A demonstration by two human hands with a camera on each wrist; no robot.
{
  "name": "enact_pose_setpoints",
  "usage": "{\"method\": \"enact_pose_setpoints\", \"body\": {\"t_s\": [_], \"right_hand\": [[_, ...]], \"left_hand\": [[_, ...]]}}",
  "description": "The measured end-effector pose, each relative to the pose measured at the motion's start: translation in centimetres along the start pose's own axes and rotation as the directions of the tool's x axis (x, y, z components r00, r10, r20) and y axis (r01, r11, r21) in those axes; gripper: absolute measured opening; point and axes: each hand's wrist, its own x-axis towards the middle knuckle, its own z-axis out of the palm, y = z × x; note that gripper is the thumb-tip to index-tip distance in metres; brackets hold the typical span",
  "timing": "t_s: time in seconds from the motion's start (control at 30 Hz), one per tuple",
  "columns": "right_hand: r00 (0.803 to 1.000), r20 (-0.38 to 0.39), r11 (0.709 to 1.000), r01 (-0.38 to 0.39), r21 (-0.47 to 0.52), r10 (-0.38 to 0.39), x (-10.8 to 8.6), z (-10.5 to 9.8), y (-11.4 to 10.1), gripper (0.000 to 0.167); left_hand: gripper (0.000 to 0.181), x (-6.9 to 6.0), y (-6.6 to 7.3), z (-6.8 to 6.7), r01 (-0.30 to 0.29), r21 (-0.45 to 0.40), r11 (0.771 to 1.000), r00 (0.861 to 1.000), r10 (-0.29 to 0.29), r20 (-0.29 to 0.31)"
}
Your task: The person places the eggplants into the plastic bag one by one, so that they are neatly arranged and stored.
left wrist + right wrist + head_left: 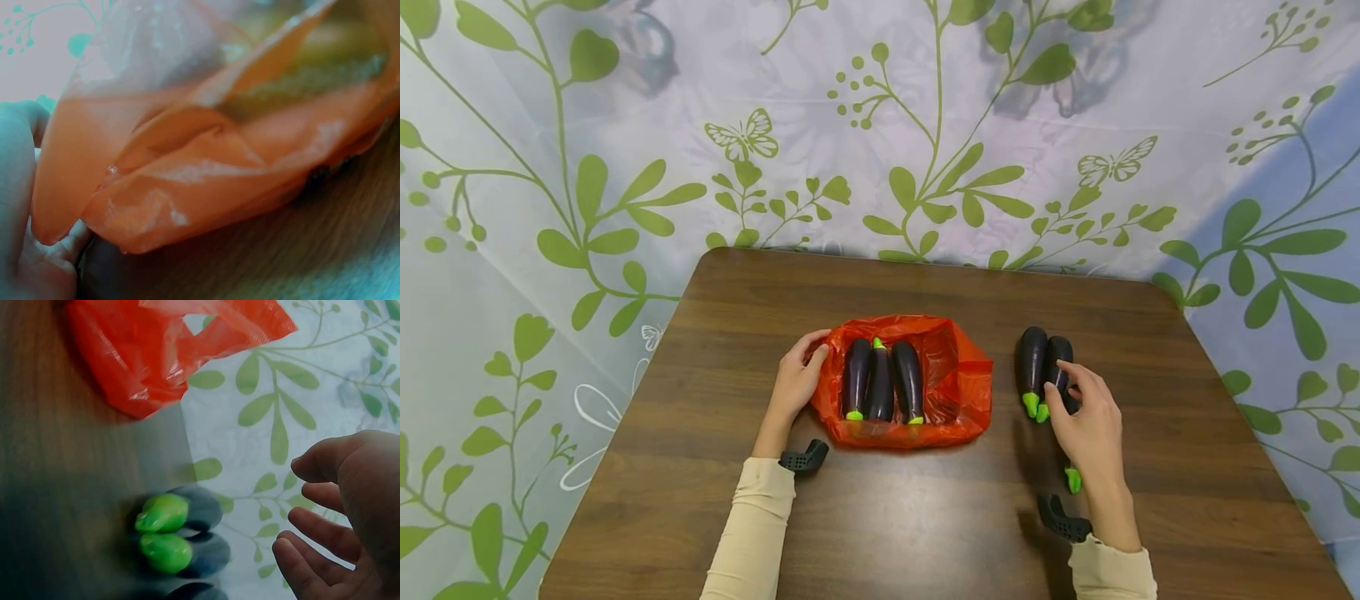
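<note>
Three dark purple eggplants with bright green stems lie side by side in an opened red plastic bag. The middle one points its stem the other way. At the bag's left rim, my left hand holds the plastic between thumb and fingers; the left wrist view shows the bag's edge there. My right hand hovers over the group on the right, fingers spread and slightly bent, gripping nothing. Two eggplants lie together by its fingertips. Beneath the hand is a third eggplant, mostly hidden except its stem.
Everything lies on a brown wooden table. Behind it hangs a pale cloth printed with green leaves and butterflies. A black wrist mount is on the right arm, another on the left.
</note>
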Motion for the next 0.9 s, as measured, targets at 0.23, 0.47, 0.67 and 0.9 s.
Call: {"method": "enact_pose_setpoints", "body": {"t_s": [0.23, 0.47, 0.67, 0.9], "right_hand": [[0.995, 0.012, 0.995, -0.095, -0.033, 0.095, -0.7, -0.1, 1.1, 0.041], [0.989, 0.021, 0.986, -0.146, -0.077, 0.148, -1.1, -0.1, 2.3, 0.046], [0.980, 0.048, 0.977, -0.190, -0.102, 0.195, -1.3, -0.3, 3.1, 0.048], [0.968, 0.035, 0.962, -0.241, -0.130, 0.248, -1.1, -0.5, 3.4, 0.048]], "left_hand": [[0.036, 0.0, 0.2, 0.0, 0.000, 0.002, 1.000, 1.000, 0.000, 0.003], [0.035, 0.0, -0.1, -0.1, -0.003, -0.001, 1.000, 1.000, 0.003, 0.001], [0.036, 0.0, -0.2, 0.0, -0.002, 0.008, 1.000, 1.000, 0.002, 0.003], [0.036, 0.0, -0.1, 0.0, 0.000, -0.001, 1.000, 1.000, 0.000, -0.001]]}}
